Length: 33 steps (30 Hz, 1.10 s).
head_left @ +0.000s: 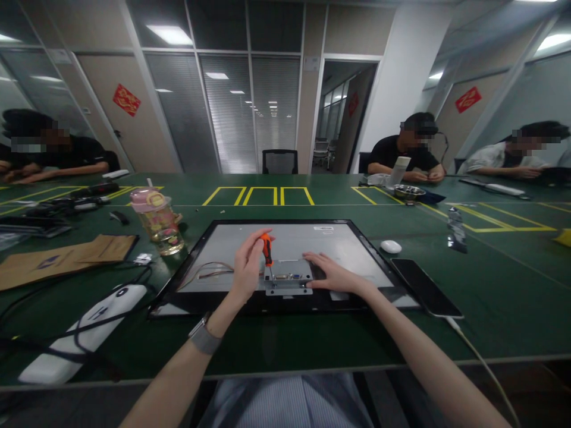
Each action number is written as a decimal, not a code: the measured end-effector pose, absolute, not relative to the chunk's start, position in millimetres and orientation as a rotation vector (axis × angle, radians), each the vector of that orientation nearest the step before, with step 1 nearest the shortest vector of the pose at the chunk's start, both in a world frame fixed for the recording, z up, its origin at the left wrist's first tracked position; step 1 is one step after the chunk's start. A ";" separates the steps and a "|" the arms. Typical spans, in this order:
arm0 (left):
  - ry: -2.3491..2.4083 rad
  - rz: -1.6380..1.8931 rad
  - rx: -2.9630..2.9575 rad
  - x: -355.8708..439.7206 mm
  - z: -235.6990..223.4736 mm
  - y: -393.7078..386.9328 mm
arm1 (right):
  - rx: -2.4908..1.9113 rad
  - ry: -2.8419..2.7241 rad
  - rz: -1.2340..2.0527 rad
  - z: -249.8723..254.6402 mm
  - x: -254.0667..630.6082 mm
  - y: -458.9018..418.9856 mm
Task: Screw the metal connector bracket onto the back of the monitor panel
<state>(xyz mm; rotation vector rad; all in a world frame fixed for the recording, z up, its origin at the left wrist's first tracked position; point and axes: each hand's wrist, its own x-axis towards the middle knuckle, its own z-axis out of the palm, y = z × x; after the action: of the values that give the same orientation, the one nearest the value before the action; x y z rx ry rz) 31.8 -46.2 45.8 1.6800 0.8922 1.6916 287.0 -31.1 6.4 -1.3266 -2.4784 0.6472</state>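
Observation:
My left hand [248,264] is closed around an orange and black screwdriver [267,249], which stands nearly upright. Its shaft points down at the left part of a metal bracket [288,270] with video ports along its front face. My right hand [332,274] grips the right side of this bracket, thumb at the front and fingers on top. The bracket sits on the grey back of a flat display panel [352,246] with a black frame, lying flat on the table. Thin wires [214,270] run across the panel, left of the bracket. The screwdriver's tip is too small to make out clearly.
Left on the green table [285,345] are a tumbler [156,223], a brown paper bag [66,258] and a white power strip [84,333] with black cables. A phone [426,285] on a cable and a white earbud case [391,246] lie right. Several people sit opposite.

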 end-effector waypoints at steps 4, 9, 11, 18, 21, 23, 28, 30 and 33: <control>0.899 1.741 1.751 31.9 44.1 -45.0 | -1.302 -2.484 0.637 1.8 288.5 -28.2; 0.928 1.759 1.748 32.7 44.5 -45.8 | -1.284 -2.485 0.623 -0.4 288.4 -26.7; 0.912 1.745 1.711 33.4 45.7 -47.3 | -1.275 -2.489 0.616 1.1 287.4 -27.8; 0.894 1.732 1.704 34.5 47.1 -48.9 | -1.349 -2.452 0.644 6.8 285.6 -32.7; 0.899 1.748 1.716 35.1 45.8 -47.2 | -1.322 -2.456 0.631 5.5 285.7 -31.7; 0.901 1.760 1.712 35.9 45.2 -46.7 | -1.312 -2.459 0.628 4.8 285.7 -31.3; 0.896 1.768 1.679 36.8 44.1 -47.9 | -1.352 -2.439 0.640 5.7 286.1 -32.5; 0.906 1.780 1.673 36.5 44.0 -48.6 | -1.351 -2.452 0.634 5.9 286.4 -32.6; 0.926 1.796 1.689 36.3 44.4 -48.7 | -1.344 -2.462 0.625 4.5 286.9 -31.5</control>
<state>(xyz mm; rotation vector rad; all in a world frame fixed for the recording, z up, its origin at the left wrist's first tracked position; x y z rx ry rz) 36.3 -48.7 44.4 1.6888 0.9264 1.7963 286.9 -31.5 4.5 -1.3441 -2.4619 0.6246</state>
